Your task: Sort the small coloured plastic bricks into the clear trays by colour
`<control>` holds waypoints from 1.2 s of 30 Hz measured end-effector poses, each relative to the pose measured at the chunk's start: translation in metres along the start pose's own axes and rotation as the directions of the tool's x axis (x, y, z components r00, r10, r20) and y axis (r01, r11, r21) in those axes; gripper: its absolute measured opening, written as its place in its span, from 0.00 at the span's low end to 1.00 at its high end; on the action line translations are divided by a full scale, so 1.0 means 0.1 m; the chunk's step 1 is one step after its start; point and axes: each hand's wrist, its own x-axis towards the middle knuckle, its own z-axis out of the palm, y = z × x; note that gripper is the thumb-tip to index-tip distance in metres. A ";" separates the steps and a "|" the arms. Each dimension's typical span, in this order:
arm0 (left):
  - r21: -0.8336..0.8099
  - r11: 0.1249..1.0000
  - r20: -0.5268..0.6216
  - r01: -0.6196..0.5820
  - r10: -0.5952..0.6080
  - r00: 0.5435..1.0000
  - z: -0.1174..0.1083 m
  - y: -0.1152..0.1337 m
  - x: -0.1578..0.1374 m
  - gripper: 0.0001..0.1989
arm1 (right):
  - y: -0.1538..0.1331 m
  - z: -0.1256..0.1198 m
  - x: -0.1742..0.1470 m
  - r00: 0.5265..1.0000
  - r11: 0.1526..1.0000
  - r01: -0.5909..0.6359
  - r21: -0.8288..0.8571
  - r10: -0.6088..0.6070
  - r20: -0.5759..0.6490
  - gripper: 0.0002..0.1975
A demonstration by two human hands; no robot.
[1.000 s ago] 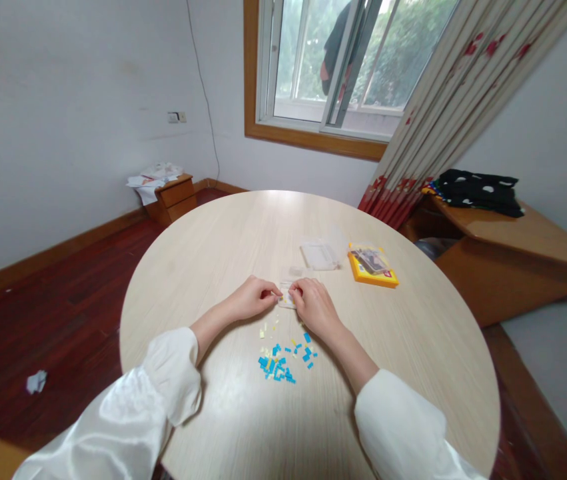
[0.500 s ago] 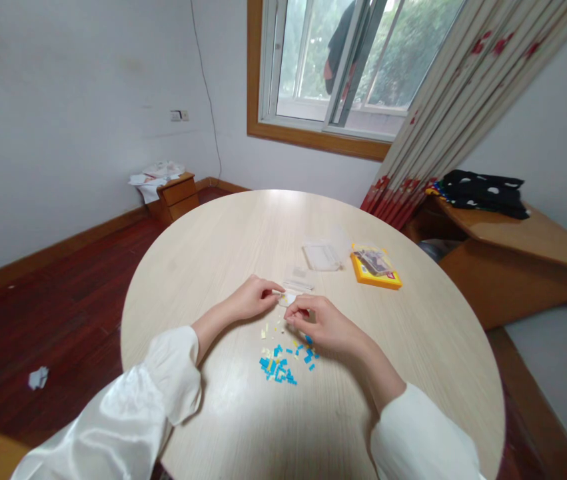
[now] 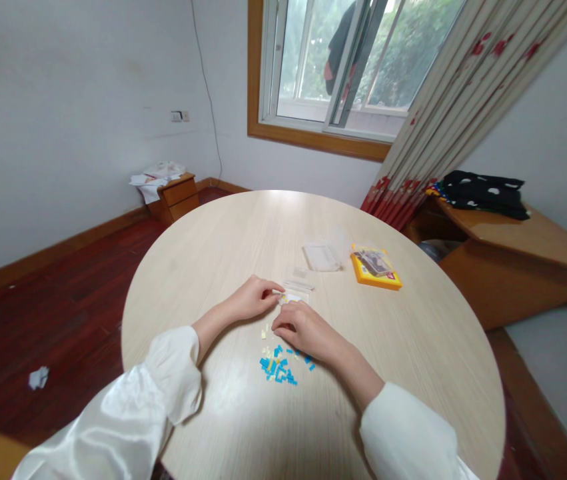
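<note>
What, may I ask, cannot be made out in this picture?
In the head view:
Whether the right hand holds a piece: its own fingers hide it.
Whether the left hand grips anything: too small.
Print on the yellow box: too small, partly under clear plastic.
Number of blue pieces: tiny, overlapping.

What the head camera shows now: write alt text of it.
A person's left hand is at a small white panel and the right hand beside loose cream bricks, on a round table. Nearer lie blue toy bricks; beyond, a clear plastic tray and a yellow box.
</note>
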 end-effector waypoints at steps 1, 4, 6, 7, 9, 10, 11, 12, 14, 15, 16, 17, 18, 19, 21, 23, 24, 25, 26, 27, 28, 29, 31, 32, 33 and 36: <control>0.002 1.000 -0.002 -0.002 0.002 1.000 0.00 0.00 0.00 0.13 | 0.00 0.00 0.00 1.000 1.000 0.000 -0.009 0.000 -0.004 0.06; 0.005 1.000 -0.020 0.000 0.000 1.000 -0.01 0.03 0.00 0.13 | 0.00 -0.04 -0.01 0.991 1.000 0.028 -0.010 -0.029 -0.128 0.05; 0.012 1.000 -0.051 0.003 -0.002 0.999 -0.03 0.06 0.01 0.13 | 0.02 -0.08 -0.01 0.946 0.999 0.032 -0.023 -0.038 -0.321 0.04; 0.017 1.000 -0.071 0.005 -0.004 0.997 -0.04 0.07 0.01 0.12 | 0.04 -0.11 -0.02 0.905 0.999 0.018 -0.041 -0.034 -0.424 0.04; 0.027 1.000 -0.106 0.013 -0.010 0.994 -0.05 0.09 0.01 0.12 | 0.08 -0.15 -0.04 0.810 0.996 -0.030 -0.083 -0.024 -0.586 0.05; 0.029 0.999 -0.116 0.017 -0.014 0.993 -0.05 0.10 0.02 0.12 | 0.11 -0.17 -0.05 0.770 0.993 -0.054 -0.101 -0.023 -0.638 0.06; 0.030 0.999 -0.121 0.021 -0.017 0.992 -0.05 0.11 0.02 0.12 | 0.14 -0.18 -0.05 0.740 0.991 -0.073 -0.116 -0.024 -0.673 0.06; 0.030 0.999 -0.124 0.023 -0.019 0.992 -0.05 0.11 0.02 0.12 | 0.17 -0.19 -0.06 0.719 0.988 -0.090 -0.127 -0.024 -0.694 0.06; 0.031 0.999 -0.123 0.023 -0.019 0.992 -0.05 0.11 0.01 0.12 | 0.22 -0.19 -0.06 0.699 0.984 -0.115 -0.135 -0.016 -0.715 0.06; 0.030 0.999 -0.121 0.022 -0.018 0.992 -0.05 0.12 0.01 0.12 | 0.24 -0.19 -0.06 0.692 0.983 -0.124 -0.134 -0.011 -0.722 0.06; 0.029 0.999 -0.123 0.019 -0.015 0.992 -0.06 0.12 0.01 0.12 | 0.26 -0.18 -0.06 0.687 0.983 -0.131 -0.131 -0.005 -0.727 0.06; 0.027 1.000 -0.126 0.016 -0.013 0.992 -0.06 0.12 0.01 0.12 | 0.28 -0.18 -0.06 0.682 0.983 -0.135 -0.127 -0.001 -0.731 0.06; 0.024 1.000 -0.128 0.015 -0.011 0.992 -0.06 0.12 0.01 0.12 | 0.29 -0.17 -0.06 0.677 0.983 -0.136 -0.124 0.001 -0.736 0.07; 0.021 1.000 -0.128 0.014 -0.011 0.992 -0.06 0.12 0.01 0.12 | 0.30 -0.16 -0.06 0.676 0.983 -0.136 -0.123 0.002 -0.736 0.07; 0.017 1.000 -0.127 0.016 -0.014 0.992 -0.06 0.12 0.01 0.12 | 0.32 -0.15 -0.05 0.684 0.982 -0.138 -0.129 0.000 -0.729 0.08; 0.019 1.000 -0.128 0.022 -0.019 0.992 -0.06 0.11 0.00 0.12 | 0.33 -0.14 -0.05 0.698 0.979 -0.143 -0.143 -0.002 -0.717 0.10; 0.022 0.999 -0.130 0.025 -0.022 0.991 -0.06 0.11 0.00 0.12 | 0.34 -0.14 -0.05 0.702 0.978 -0.147 -0.148 -0.002 -0.713 0.10; 0.024 0.999 -0.132 0.028 -0.025 0.991 -0.06 0.10 0.00 0.12 | 0.34 -0.14 -0.05 0.703 0.977 -0.150 -0.149 -0.001 -0.711 0.11; 0.025 0.999 -0.134 0.030 -0.027 0.991 -0.06 0.10 0.00 0.12 | 0.34 -0.14 -0.05 0.703 0.978 -0.152 -0.145 0.004 -0.711 0.11; 0.025 0.999 -0.134 0.032 -0.028 0.991 -0.06 0.10 0.00 0.12 | 0.34 -0.15 -0.05 0.704 0.979 -0.154 -0.133 0.014 -0.710 0.11; 0.025 0.999 -0.135 0.034 -0.030 0.990 -0.05 0.10 0.00 0.12 | 0.32 -0.16 -0.05 0.712 0.982 -0.152 -0.112 0.030 -0.701 0.11; 0.027 0.999 -0.136 0.034 -0.030 0.990 -0.05 0.10 0.00 0.12 | 0.30 -0.18 -0.06 0.736 0.986 -0.147 -0.083 0.052 -0.675 0.11; 0.028 0.999 -0.140 0.031 -0.027 0.990 -0.06 0.10 -0.01 0.12 | 0.24 -0.24 -0.09 0.838 0.991 -0.133 -0.007 0.109 -0.535 0.09; 0.027 0.999 -0.143 0.030 -0.026 0.989 -0.06 0.10 -0.01 0.12 | 0.19 -0.27 -0.11 0.901 0.991 -0.132 0.031 0.133 -0.413 0.08; 0.025 0.999 -0.147 0.030 -0.026 0.989 -0.06 0.10 -0.01 0.12 | 0.14 -0.30 -0.12 0.952 0.988 -0.142 0.060 0.153 -0.265 0.07; 0.021 0.999 -0.158 0.033 -0.030 0.987 -0.06 0.09 0.00 0.12 | -0.02 -0.38 -0.17 0.974 0.974 -0.224 0.018 0.223 0.048 0.06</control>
